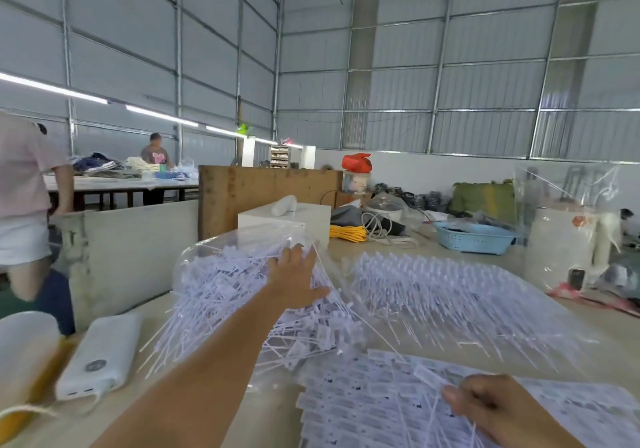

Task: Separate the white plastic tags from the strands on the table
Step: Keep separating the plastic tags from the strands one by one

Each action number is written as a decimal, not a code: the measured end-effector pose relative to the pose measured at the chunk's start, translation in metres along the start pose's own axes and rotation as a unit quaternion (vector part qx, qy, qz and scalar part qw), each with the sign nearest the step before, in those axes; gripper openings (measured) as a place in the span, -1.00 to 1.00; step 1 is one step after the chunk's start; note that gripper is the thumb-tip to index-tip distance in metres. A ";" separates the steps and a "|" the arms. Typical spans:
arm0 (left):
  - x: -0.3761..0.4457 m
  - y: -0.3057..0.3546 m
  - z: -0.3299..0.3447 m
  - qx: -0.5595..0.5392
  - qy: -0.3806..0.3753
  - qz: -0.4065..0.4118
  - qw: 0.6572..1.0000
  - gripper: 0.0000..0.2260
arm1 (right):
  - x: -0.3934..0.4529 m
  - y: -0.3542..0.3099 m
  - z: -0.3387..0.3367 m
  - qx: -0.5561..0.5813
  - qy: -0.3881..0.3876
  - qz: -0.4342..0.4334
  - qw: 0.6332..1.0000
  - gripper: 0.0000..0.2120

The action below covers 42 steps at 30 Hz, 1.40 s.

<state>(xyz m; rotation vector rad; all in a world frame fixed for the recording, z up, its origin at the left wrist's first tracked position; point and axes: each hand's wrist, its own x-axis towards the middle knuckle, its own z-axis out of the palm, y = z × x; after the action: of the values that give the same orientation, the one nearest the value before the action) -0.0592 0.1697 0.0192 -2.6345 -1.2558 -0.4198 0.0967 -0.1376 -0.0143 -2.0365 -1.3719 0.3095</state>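
A loose heap of white plastic tags (221,295) with thin strands lies in an open clear plastic bag (207,246) at the table's middle. My left hand (294,277) reaches into the bag and rests flat on the heap, fingers apart. To the right lies a neat bundle of joined tags (450,291), strands pointing toward me. Near the front edge, flat rows of tags (363,409) cover the table. My right hand (491,406) is closed on a bunch of strands (460,427) among these rows.
A white power bank (100,354) and a white cup (24,343) lie at the front left. Behind stand a white box (298,219), a yellow cable (348,232), a blue basket (474,238) and a bagged white cooker (568,243). A person (24,205) stands at the left.
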 end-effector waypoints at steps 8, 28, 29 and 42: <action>-0.006 0.016 -0.029 -0.149 -0.079 -0.157 0.973 -0.02 | -0.003 -0.004 0.001 -0.014 -0.010 -0.007 1.000 -0.49; -0.091 0.078 -0.095 0.052 0.000 0.008 0.999 -0.81 | -0.009 -0.007 -0.002 0.070 -0.026 -0.033 0.997 -0.66; -0.098 0.092 -0.093 -0.043 -0.001 0.042 0.998 -0.67 | -0.011 -0.009 -0.004 0.078 -0.029 -0.038 0.996 -0.69; -0.143 0.159 -0.028 -0.653 -0.167 0.017 0.739 -0.72 | -0.018 -0.018 -0.005 0.128 -0.014 -0.070 0.989 -0.79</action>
<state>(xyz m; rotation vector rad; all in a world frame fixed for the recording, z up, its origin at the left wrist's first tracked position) -0.0254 -0.0411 -0.0103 -4.0231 -1.1860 -1.2378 0.0787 -0.1511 -0.0026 -1.7225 -1.4055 0.4297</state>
